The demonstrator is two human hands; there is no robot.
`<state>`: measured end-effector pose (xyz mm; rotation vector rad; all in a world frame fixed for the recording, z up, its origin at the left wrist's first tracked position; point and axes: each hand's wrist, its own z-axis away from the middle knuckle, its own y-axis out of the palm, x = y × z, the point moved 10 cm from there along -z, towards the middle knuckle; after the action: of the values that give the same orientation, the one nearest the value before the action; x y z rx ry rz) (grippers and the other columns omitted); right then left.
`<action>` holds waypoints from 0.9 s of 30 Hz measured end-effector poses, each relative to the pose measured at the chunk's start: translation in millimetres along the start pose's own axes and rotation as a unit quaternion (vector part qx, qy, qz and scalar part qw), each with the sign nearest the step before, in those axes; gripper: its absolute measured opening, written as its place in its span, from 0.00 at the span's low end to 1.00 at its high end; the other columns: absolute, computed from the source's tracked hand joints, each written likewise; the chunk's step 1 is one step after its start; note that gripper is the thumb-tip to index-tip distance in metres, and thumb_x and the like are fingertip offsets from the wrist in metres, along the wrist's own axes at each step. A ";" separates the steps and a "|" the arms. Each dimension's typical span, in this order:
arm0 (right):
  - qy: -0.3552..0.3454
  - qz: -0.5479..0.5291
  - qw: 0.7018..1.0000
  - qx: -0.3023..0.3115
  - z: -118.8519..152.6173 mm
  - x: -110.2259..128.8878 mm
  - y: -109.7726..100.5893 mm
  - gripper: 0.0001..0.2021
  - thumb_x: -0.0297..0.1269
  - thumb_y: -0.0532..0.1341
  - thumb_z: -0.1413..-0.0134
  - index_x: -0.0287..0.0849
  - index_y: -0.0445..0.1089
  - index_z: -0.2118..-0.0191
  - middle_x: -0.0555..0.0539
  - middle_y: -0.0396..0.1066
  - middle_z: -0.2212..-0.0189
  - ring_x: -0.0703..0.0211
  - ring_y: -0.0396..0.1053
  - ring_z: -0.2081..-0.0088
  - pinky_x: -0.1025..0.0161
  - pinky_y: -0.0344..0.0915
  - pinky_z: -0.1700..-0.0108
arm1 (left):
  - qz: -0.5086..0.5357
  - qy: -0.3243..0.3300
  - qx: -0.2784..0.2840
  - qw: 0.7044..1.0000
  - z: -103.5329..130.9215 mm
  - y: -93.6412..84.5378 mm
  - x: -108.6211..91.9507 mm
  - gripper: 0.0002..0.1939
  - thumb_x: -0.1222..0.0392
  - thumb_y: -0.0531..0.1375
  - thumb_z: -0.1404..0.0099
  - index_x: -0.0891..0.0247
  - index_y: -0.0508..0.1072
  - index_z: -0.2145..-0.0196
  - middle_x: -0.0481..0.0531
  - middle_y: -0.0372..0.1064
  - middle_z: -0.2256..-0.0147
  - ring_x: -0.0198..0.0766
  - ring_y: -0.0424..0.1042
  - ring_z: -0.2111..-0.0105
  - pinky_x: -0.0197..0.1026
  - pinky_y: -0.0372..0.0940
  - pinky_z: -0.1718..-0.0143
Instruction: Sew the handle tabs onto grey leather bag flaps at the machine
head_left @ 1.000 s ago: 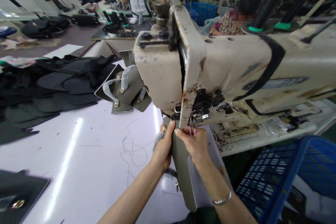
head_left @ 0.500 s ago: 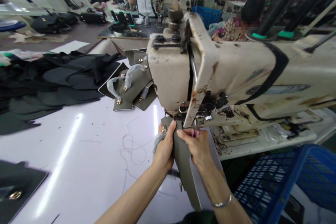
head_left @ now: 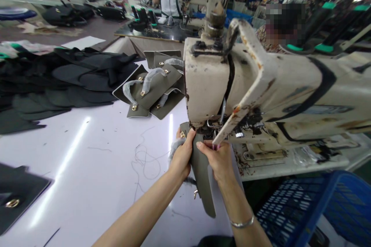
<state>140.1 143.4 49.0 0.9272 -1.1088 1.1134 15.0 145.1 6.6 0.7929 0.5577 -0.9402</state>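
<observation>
My left hand (head_left: 183,159) is closed round an olive-green bag panel (head_left: 202,177), its thumb pressed flat on top near the needle area. A gold ring fitting (head_left: 182,134) and a plastic-wrapped handle (head_left: 174,149) show beside that hand. The panel's far end lies under the head of a sewing machine (head_left: 207,85); the near end hangs towards me. From the right, my right hand (head_left: 218,161) pinches the panel's edge, thumb on top. Something small and pink (head_left: 215,147) shows by its fingers, partly hidden by the machine's lever. The needle itself is hidden.
Similar olive panels with wrapped handles (head_left: 155,87) are piled left of the machine head. Dark cut pieces (head_left: 66,81) are heaped further left, and another panel (head_left: 20,197) lies at the near left. A blue basket (head_left: 307,208) stands at right. Loose thread (head_left: 145,162) lies on the white table.
The view has shifted, so the machine head appears further right. The panel's near end sits slightly higher, a little further into the machine. Both hands keep their hold.
</observation>
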 end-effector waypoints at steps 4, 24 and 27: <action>0.024 -0.042 0.998 0.039 10.9 -5.2 5.6 0.09 0.39 0.69 0.53 0.38 0.78 0.76 0.49 0.74 0.77 0.61 0.68 0.73 0.65 0.64 0.68 | -0.001 -0.032 0.071 0.997 33.4 7.1 8.4 0.24 0.42 0.65 0.36 0.60 0.79 0.49 0.57 0.78 0.49 0.47 0.76 0.48 0.42 0.72 0.49; -0.061 0.139 0.988 -0.034 26.8 8.5 -10.8 0.13 0.44 0.66 0.45 0.40 0.80 0.73 0.49 0.76 0.77 0.58 0.69 0.73 0.65 0.62 0.69 | -0.131 0.032 0.219 0.966 38.5 -16.2 17.7 0.27 0.46 0.71 0.42 0.67 0.76 0.51 0.63 0.80 0.59 0.46 0.79 0.64 0.40 0.74 0.63; -0.064 0.156 0.985 -0.040 25.8 6.8 -14.5 0.13 0.44 0.67 0.46 0.41 0.81 0.73 0.48 0.76 0.77 0.59 0.68 0.74 0.65 0.61 0.71 | -0.115 -0.001 0.171 0.978 33.5 -19.2 21.6 0.27 0.47 0.75 0.48 0.68 0.78 0.57 0.62 0.80 0.68 0.46 0.78 0.73 0.41 0.74 0.70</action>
<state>149.6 117.0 60.7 0.7870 -1.4298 1.2656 11.7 101.0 4.3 1.0502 0.4988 -1.2724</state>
